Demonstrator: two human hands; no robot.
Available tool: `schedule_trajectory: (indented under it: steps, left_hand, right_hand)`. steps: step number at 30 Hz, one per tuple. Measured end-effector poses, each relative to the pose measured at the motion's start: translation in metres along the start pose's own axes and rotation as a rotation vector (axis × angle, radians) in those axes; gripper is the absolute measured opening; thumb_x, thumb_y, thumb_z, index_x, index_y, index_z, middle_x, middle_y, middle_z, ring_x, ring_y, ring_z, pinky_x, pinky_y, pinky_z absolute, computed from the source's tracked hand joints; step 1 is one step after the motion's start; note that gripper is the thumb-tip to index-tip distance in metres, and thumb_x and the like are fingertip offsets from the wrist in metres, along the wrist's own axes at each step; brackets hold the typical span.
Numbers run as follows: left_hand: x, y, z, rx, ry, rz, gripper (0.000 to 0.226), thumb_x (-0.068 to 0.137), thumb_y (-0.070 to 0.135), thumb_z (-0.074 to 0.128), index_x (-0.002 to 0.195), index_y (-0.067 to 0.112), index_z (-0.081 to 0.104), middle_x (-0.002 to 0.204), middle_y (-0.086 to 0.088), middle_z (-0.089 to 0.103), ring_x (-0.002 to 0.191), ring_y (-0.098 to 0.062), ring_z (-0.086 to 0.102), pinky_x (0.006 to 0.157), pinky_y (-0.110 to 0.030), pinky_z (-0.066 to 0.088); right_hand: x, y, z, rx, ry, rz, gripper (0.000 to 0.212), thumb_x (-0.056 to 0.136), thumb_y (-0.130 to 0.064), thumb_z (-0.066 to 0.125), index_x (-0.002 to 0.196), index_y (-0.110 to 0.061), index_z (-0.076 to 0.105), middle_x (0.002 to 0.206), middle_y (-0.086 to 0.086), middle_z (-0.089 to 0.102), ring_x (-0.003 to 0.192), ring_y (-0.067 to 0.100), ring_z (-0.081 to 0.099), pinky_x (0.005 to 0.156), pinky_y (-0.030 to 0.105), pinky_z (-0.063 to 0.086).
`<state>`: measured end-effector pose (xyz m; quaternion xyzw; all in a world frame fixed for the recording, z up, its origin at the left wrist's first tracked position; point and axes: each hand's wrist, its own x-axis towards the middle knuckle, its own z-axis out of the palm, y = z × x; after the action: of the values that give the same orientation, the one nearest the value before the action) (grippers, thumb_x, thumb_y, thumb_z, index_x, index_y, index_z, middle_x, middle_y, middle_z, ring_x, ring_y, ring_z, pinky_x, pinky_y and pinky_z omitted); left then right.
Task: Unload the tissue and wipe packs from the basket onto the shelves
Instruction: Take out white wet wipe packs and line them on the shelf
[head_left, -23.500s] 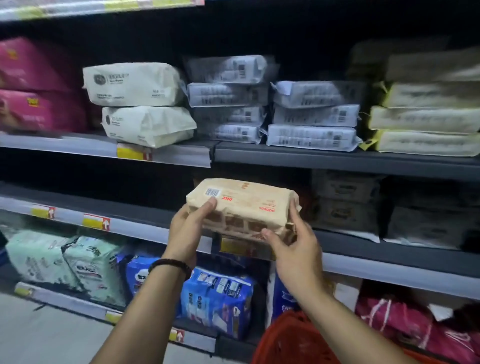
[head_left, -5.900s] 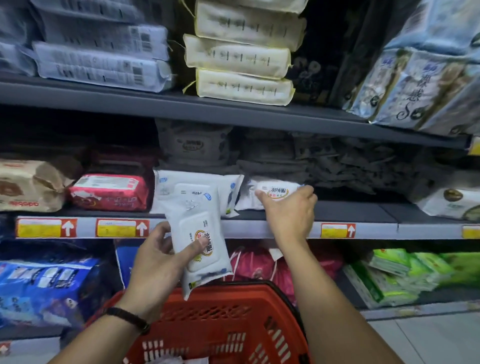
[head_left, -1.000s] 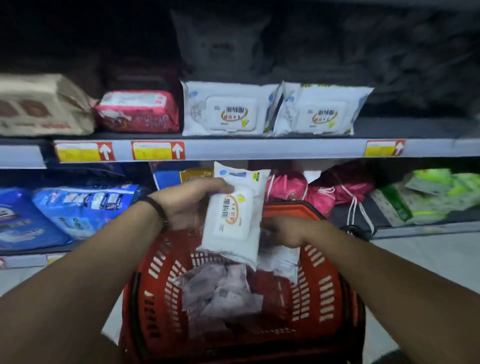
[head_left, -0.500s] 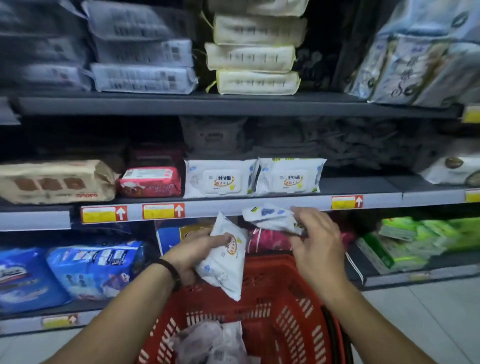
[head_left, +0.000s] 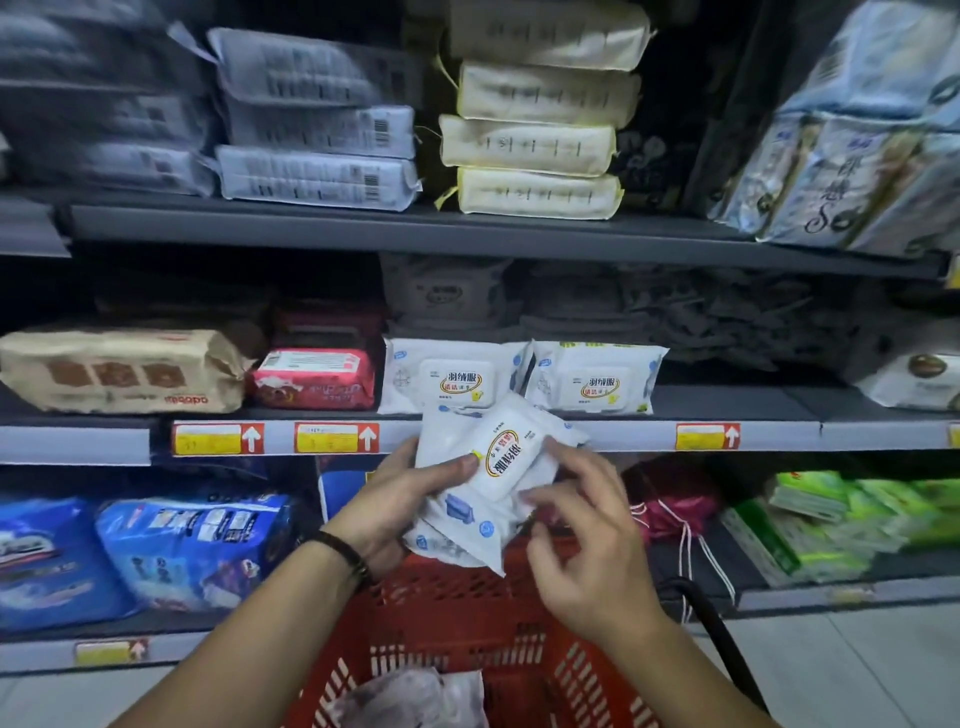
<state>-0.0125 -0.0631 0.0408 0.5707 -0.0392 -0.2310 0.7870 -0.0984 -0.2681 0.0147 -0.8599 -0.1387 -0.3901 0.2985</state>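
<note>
The left hand (head_left: 400, 499) at centre frame grips a white wipe pack (head_left: 498, 457), thumb pressed on its face, with what looks like a second pack behind it. The pack hangs above the red basket (head_left: 467, 613), its long axis tilted from lower left to upper right. The right hand (head_left: 587, 540) sits just right of it, fingers loosely curled at its edge; whether they pinch cannot be told. The bare middle shelf (head_left: 753, 410) lies up and right, beside two matching packs (head_left: 592, 382), so the right hand is probably nearer.
</note>
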Motion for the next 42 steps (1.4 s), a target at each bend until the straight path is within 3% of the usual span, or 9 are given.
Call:
schedule_trajectory:
  steps: [4,7,11,18,25,27,35,38,42]
  left_hand:
    - [-0.002,-0.005,0.012,0.061,0.073,0.101,0.082,0.066,0.016,0.093,0.138,0.015,0.055,0.119,-0.011,0.079,0.106,-0.035,0.078,0.091,-0.053,0.062]
    - [-0.004,-0.009,0.021,0.135,0.05,0.112,0.082,0.069,0.03,0.091,0.141,0.021,0.051,0.123,-0.005,0.078,0.108,-0.029,0.077,0.093,-0.051,0.062]
    - [-0.008,-0.01,0.036,0.147,-0.064,0.005,0.06,0.093,0.058,0.063,0.141,0.023,0.055,0.131,-0.004,0.075,0.116,-0.025,0.074,0.096,-0.044,0.061]
    - [-0.007,-0.002,0.025,0.068,-0.094,-0.081,0.088,0.087,0.084,0.035,0.137,0.021,0.069,0.132,-0.018,0.073,0.122,-0.037,0.071,0.11,-0.055,0.05]
    - [-0.014,-0.003,0.022,0.041,-0.225,-0.175,0.086,0.078,0.085,0.056,0.128,0.018,0.076,0.137,-0.014,0.071,0.124,-0.032,0.07,0.108,-0.048,0.051]
    - [-0.013,-0.008,0.025,0.071,-0.249,-0.179,0.079,0.073,0.06,0.086,0.135,0.013,0.071,0.136,-0.018,0.071,0.126,-0.035,0.068,0.103,-0.047,0.057]
    - [-0.006,-0.003,0.031,0.164,-0.193,-0.073,0.063,0.08,0.018,0.071,0.142,0.014,0.059,0.129,-0.023,0.072,0.113,-0.041,0.072,0.09,-0.044,0.059]
    - [-0.003,0.008,0.041,0.221,-0.228,-0.084,0.06,0.082,0.016,0.068,0.141,0.009,0.059,0.13,-0.027,0.07,0.112,-0.043,0.069,0.094,-0.047,0.056]
    - [0.001,0.029,0.083,0.361,-0.26,-0.056,0.048,0.087,0.008,0.066,0.135,0.012,0.063,0.121,-0.02,0.076,0.103,-0.038,0.075,0.08,-0.04,0.063]
  right_hand:
    - [0.015,-0.011,-0.001,0.289,0.047,0.665,0.045,0.075,-0.063,0.073,0.099,-0.025,0.074,0.104,0.0,0.071,0.091,0.016,0.071,0.081,0.043,0.06]
    - [0.021,-0.012,0.005,0.547,0.018,0.902,0.057,0.069,-0.055,0.094,0.106,-0.021,0.068,0.1,0.002,0.077,0.094,0.02,0.077,0.082,0.043,0.063]
    - [0.022,-0.012,0.007,0.471,-0.055,0.758,0.066,0.064,-0.024,0.102,0.116,-0.025,0.063,0.105,-0.013,0.076,0.093,-0.003,0.074,0.078,0.024,0.06]
    - [0.037,0.005,-0.036,-0.04,-0.527,0.302,0.083,0.074,-0.053,0.082,0.148,-0.059,0.045,0.164,-0.012,0.029,0.154,0.007,0.017,0.117,0.036,0.016]
    - [0.036,0.02,-0.043,0.019,-0.447,0.235,0.095,0.08,0.021,0.05,0.131,-0.058,0.065,0.158,-0.019,0.025,0.149,0.007,0.025,0.124,0.036,0.035]
    - [0.033,0.023,-0.036,0.012,-0.399,0.137,0.081,0.089,0.017,0.058,0.13,-0.051,0.07,0.162,-0.014,0.026,0.149,0.01,0.032,0.119,0.03,0.04]
    - [0.03,0.024,-0.049,0.045,-0.237,0.273,0.058,0.078,-0.017,0.066,0.136,-0.023,0.071,0.131,-0.01,0.062,0.127,0.011,0.054,0.11,0.04,0.048]
    - [0.033,0.014,-0.068,0.01,-0.407,0.311,0.087,0.071,-0.062,0.07,0.148,-0.026,0.058,0.136,-0.016,0.051,0.134,0.006,0.046,0.117,0.025,0.037]
    - [0.034,0.013,-0.086,-0.079,-0.356,0.357,0.111,0.06,-0.073,0.08,0.157,-0.029,0.046,0.139,-0.02,0.043,0.136,0.003,0.045,0.116,0.021,0.037]
